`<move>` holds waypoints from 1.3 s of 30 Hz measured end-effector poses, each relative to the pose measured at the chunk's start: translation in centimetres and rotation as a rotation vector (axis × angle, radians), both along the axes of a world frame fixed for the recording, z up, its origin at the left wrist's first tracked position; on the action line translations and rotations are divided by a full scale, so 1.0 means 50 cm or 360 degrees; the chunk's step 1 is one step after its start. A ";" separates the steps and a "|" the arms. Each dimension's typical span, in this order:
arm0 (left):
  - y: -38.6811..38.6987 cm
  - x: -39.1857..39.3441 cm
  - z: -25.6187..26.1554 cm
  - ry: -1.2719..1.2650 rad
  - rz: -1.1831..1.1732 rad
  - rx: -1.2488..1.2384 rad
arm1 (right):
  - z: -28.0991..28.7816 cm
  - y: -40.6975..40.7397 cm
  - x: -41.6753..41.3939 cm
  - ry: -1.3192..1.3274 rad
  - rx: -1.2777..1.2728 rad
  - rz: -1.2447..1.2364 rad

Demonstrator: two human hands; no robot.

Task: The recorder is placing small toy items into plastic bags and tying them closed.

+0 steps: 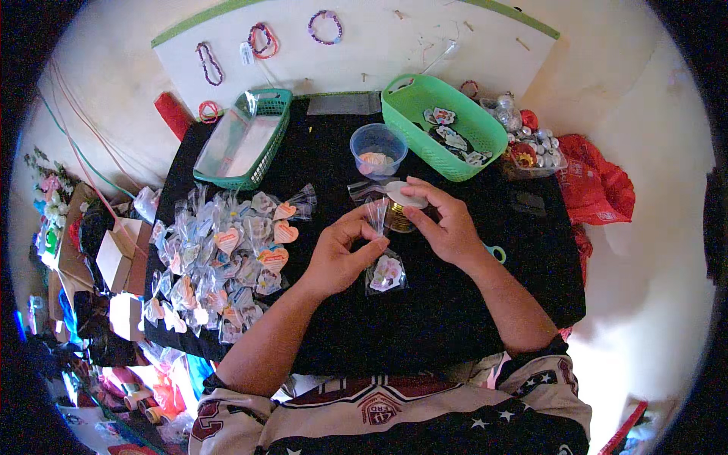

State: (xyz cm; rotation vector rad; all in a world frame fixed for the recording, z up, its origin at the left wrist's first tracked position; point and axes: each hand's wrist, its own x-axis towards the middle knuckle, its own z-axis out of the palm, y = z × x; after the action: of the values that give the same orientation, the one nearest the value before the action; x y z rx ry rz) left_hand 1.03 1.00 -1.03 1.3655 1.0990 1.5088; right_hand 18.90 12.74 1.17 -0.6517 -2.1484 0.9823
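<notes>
My left hand [350, 250] pinches the gathered neck of a small clear plastic bag [388, 274], which holds a flat printed cutout. Close beside it, my right hand [443, 219] grips the white round top [406, 194] of a spool wound with gold-coloured tie or ribbon [400, 219]. The spool stands just behind the bag's neck, its lower part partly hidden. Many filled clear bags [227, 256] lie in a heap to the left, some showing orange heart-shaped cards [273, 257]. A round clear plastic tub [379, 149] with a few cards inside stands behind the spool.
A dark green basket [282, 122] holds clear plastic sleeves. Cutouts lie in a light green basket [409, 145]. Silver and red baubles [529, 119] fill a box at the back right. Scissors' light-blue handle [499, 254] shows beside my right forearm. Bracelets [326, 27] hang on the white board.
</notes>
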 end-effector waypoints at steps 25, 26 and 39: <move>-0.010 0.003 0.011 0.0168 0.0112 -0.0245 | 0.029 -0.008 0.022 -0.0349 0.0839 0.0051; -0.010 -0.001 0.010 0.0131 0.0139 -0.0284 | 0.029 -0.006 0.024 -0.0408 0.0868 -0.0041; -0.030 -0.034 0.036 -0.0172 0.0376 -0.0563 | 0.132 -0.049 0.219 -0.1517 0.0322 -0.0606</move>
State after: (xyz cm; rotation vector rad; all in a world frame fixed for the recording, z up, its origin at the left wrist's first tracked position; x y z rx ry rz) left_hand -0.67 -0.50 0.74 0.9280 1.4175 1.4463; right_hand 29.83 10.29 7.74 -1.5781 -2.6824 0.2231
